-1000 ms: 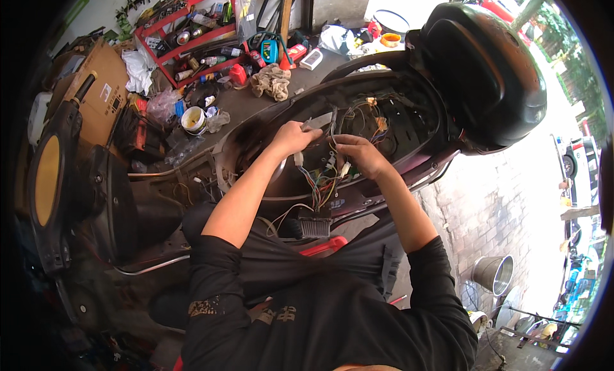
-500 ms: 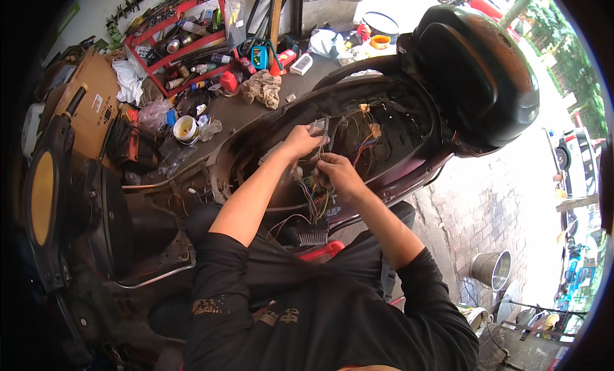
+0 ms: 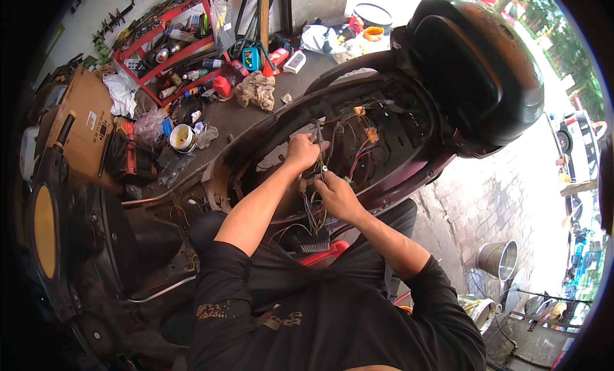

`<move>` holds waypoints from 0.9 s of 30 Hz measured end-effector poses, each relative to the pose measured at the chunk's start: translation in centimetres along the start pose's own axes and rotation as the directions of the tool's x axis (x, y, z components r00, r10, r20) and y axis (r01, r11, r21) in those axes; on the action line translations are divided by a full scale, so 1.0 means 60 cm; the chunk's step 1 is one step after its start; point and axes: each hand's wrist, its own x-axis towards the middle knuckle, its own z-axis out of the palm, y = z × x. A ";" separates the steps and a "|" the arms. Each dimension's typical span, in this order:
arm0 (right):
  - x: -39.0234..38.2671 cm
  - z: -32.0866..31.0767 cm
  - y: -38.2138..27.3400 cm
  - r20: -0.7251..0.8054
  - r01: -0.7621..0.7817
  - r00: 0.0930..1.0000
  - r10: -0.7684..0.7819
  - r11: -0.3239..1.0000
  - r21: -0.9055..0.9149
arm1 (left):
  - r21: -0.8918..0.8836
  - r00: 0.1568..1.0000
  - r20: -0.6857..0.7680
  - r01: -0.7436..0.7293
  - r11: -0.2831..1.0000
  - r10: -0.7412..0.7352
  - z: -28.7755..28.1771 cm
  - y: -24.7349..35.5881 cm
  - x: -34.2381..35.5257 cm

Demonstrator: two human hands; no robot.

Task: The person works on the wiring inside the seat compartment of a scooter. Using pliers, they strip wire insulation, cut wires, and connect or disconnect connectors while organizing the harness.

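Observation:
Inside the open seat compartment (image 3: 400, 147) of a dark scooter, my left hand (image 3: 302, 151) is closed on a grey cable bundle (image 3: 319, 141) running up through it. Below it, my right hand (image 3: 337, 195) pinches the same bundle, with a small metal ring terminal (image 3: 325, 168) at its fingertips. Coloured wires (image 3: 310, 211) hang below toward a finned controller box (image 3: 314, 243) by my lap. Orange-wrapped wire joints (image 3: 371, 134) lie in the compartment to the right. What my fingertips cover is partly hidden.
The front column (image 3: 109, 224) stands left and a black rear box (image 3: 473, 77) upper right. A red tool rack (image 3: 145, 83), cardboard box (image 3: 83, 131), white bucket (image 3: 182, 139) and scattered bottles line the far side. A metal bucket (image 3: 497, 259) sits on the paving (image 3: 460, 217) at right.
My right hand has moved down and a little left, away from my left hand. My left hand has shifted slightly down and stays on the bundle. The whole view has shifted slightly.

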 end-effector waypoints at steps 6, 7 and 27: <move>-0.007 0.005 0.005 0.049 0.043 0.998 -0.041 0.998 -0.050 | -0.037 0.995 -0.071 -0.071 0.997 0.068 0.007 -0.029 0.010; -0.010 -0.001 -0.004 0.063 0.031 0.998 -0.027 0.998 -0.058 | -0.027 0.996 -0.065 -0.067 0.997 0.065 0.009 -0.033 0.014; -0.029 -0.018 -0.021 0.266 -0.395 0.915 0.303 0.543 0.740 | -0.128 0.999 0.022 -0.042 0.991 0.045 0.013 -0.068 0.031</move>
